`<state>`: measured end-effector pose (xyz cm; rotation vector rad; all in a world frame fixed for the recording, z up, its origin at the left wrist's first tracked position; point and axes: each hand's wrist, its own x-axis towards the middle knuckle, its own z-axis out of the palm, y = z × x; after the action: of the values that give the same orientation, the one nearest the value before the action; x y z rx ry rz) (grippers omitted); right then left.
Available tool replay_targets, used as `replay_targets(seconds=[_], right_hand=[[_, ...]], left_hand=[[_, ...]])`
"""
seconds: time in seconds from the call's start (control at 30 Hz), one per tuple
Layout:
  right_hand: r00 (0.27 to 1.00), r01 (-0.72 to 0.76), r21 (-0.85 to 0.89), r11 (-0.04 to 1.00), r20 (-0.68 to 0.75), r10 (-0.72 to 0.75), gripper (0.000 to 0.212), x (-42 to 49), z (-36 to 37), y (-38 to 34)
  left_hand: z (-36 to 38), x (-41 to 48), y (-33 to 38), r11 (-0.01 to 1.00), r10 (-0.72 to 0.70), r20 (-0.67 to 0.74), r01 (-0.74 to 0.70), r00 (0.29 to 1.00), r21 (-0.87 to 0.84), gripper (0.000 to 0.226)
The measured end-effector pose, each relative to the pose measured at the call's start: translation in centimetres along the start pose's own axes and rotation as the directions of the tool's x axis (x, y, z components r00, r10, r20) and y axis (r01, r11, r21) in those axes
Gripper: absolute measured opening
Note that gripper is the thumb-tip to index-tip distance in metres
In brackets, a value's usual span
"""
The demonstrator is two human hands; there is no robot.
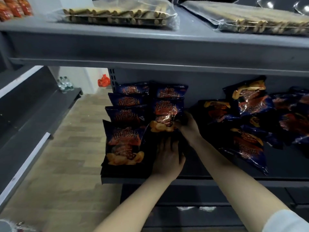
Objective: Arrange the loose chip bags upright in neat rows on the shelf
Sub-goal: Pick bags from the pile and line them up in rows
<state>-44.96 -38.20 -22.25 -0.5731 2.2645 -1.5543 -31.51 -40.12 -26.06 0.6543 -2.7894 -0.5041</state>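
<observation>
Dark blue chip bags stand upright in two rows at the left end of the grey shelf point(284, 166). The left row point(124, 131) holds several bags. In the right row the front bag point(167, 114) leans back, and my right hand point(187, 124) grips its lower right corner. My left hand point(168, 158) lies flat on the shelf floor in front of that bag, fingers straight, in deep shadow. Several loose chip bags point(247, 124) lie flat and overlapping on the right half of the shelf.
The shelf above point(150, 49) overhangs closely and carries clear packs of wafer rolls point(115, 15). Red snack bags point(13, 7) sit at its far left. Wooden floor, water bottles point(64, 84) and another grey rack lie to the left.
</observation>
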Motion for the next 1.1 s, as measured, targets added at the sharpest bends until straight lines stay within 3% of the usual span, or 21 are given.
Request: replay_targets(seconds=[0.07, 0.2, 0.37, 0.6, 0.7, 0.8, 0.87, 0.93, 1.1], right_hand=[[0.999, 0.032, 0.009, 0.999, -0.022, -0.032, 0.041, -0.4, -0.1, 0.3], [0.997, 0.024, 0.094, 0.995, -0.079, -0.017, 0.064, -1.1, -1.5, 1.2], [0.991, 0.066, 0.154, 0.986, -0.125, -0.047, 0.044, -2.2, -5.5, 1.2], [0.927, 0.253, -0.125, 0.959, -0.252, -0.277, 0.031, -5.2, -14.4, 2.9], [0.908, 0.18, -0.242, 0.953, -0.331, -0.256, 0.035, -6.4, -18.5, 4.4], [0.923, -0.038, -0.32, 0.947, -0.375, -0.089, 0.039, -7.4, -20.8, 6.2], [0.949, -0.145, -0.363, 0.921, -0.314, 0.025, 0.046, -8.1, -21.0, 7.7], [0.963, -0.163, -0.356, 0.92, -0.258, 0.071, 0.05, -8.9, -20.6, 8.8], [0.954, -0.089, -0.278, 0.956, -0.3, 0.002, 0.044, -9.5, -20.4, 9.5]], left_hand=[[0.2, 0.0, -0.2, 1.0, 0.018, -0.001, -0.018, 1.0, -0.005, 0.053], [0.1, 0.1, -0.2, 0.999, 0.04, 0.032, -0.041, 0.999, 0.014, 0.054], [0.2, 0.2, 0.6, 0.992, 0.129, 0.01, -0.129, 0.992, -0.014, 0.045], [1.7, 2.6, 8.8, 0.914, 0.273, -0.114, -0.294, 0.955, -0.279, 0.047], [2.0, 4.6, 11.7, 0.868, 0.223, -0.05, -0.221, 0.974, -0.445, 0.042], [2.9, 7.0, 13.4, 0.855, 0.156, 0.063, -0.103, 0.986, -0.508, 0.052], [3.5, 8.2, 14.2, 0.86, 0.104, 0.138, -0.02, 0.985, -0.509, 0.056], [4.3, 8.2, 14.9, 0.886, 0.088, 0.162, -0.003, 0.983, -0.464, 0.058], [5.8, 7.4, 14.7, 0.907, 0.12, 0.034, -0.095, 0.992, -0.409, 0.061]])
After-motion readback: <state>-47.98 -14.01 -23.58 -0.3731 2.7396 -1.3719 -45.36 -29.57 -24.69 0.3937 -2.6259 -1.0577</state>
